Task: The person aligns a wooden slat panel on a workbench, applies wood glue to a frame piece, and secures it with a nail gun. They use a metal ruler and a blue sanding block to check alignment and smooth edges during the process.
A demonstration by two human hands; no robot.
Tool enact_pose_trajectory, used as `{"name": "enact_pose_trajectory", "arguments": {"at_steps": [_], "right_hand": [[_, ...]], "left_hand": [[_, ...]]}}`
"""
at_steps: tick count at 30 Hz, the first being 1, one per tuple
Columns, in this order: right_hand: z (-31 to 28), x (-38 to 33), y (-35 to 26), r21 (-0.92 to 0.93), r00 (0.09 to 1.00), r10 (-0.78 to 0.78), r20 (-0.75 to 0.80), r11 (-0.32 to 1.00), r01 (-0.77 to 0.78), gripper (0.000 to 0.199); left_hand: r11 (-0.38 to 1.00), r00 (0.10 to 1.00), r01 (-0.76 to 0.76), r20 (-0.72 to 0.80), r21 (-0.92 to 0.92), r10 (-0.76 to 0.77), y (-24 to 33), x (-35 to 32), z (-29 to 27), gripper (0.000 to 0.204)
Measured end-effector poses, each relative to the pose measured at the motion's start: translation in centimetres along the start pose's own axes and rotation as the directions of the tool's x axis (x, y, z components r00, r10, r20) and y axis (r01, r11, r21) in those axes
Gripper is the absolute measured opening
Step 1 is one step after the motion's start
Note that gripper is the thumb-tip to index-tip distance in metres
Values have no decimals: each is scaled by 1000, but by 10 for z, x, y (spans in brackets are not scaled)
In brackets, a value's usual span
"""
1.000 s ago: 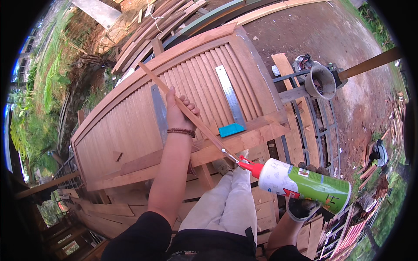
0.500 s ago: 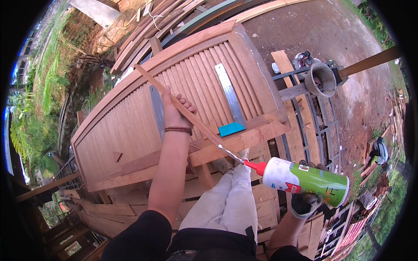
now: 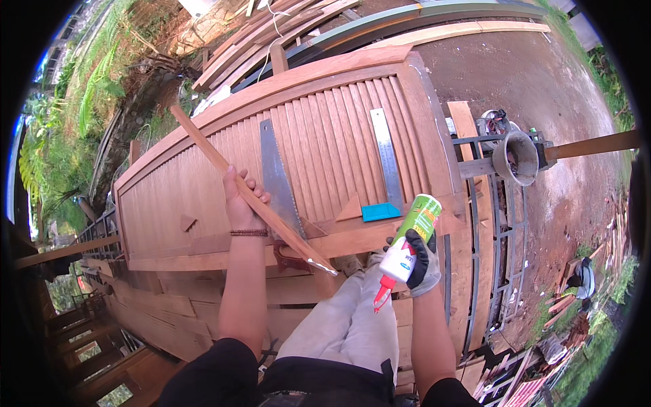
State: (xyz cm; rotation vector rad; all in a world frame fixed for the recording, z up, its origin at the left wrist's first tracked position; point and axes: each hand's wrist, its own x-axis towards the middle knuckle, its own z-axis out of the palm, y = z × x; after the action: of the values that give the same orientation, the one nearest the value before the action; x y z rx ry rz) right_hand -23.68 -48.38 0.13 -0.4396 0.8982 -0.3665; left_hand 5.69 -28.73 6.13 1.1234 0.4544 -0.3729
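Note:
My bare left hand (image 3: 244, 198) grips a long, narrow wooden strip (image 3: 203, 146) held slantwise over the near edge of a slatted wooden panel (image 3: 224, 163). White glue shows at the strip's lower right end. In my gloved right hand (image 3: 424, 261) is a green and white glue bottle (image 3: 412, 234), tilted with its red nozzle pointing down, apart from the strip. On the panel lie a handsaw (image 3: 277, 173), just right of my left hand, and a try square (image 3: 386, 163) with a metal blade and turquoise stock. A small wooden triangle (image 3: 350, 209) sits beside the square.
A grey bucket (image 3: 515, 159) hangs or stands right of the panel, near a wooden post (image 3: 597, 145). Stacked boards (image 3: 285, 30) lie beyond the panel. Planks on a metal frame (image 3: 502, 244) run along the right. Another wood offcut (image 3: 188, 222) rests at the panel's left.
The glue bottle has come away from the strip's end and swung nozzle-down. My left hand and the strip have shifted left, uncovering more of the handsaw and the small triangle.

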Motion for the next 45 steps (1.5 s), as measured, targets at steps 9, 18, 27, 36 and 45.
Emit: {"name": "enact_pose_trajectory", "arguments": {"at_steps": [9,18,27,36,45], "right_hand": [[134,74,105,-982,981,94,168,-71,175,110],[103,69,81,-845,929,-242,281,397,359,65],[59,33,-51,-866,866,-191,462,113,487,87],[-19,89,-98,-945,757,-567,325,-169,280,91],[-44,157,-122,-897,677,-614,406,-409,167,90]], "left_hand": [[986,994,-104,52,129,98,11,-25,-35,44],[985,923,136,349,103,-164,-31,-41,-10,49],[914,658,232,638,333,-400,-157,-51,113,51],[789,731,-109,586,604,-348,-235,-39,204,66],[281,720,-686,681,671,131,-253,29,250,71]]}}
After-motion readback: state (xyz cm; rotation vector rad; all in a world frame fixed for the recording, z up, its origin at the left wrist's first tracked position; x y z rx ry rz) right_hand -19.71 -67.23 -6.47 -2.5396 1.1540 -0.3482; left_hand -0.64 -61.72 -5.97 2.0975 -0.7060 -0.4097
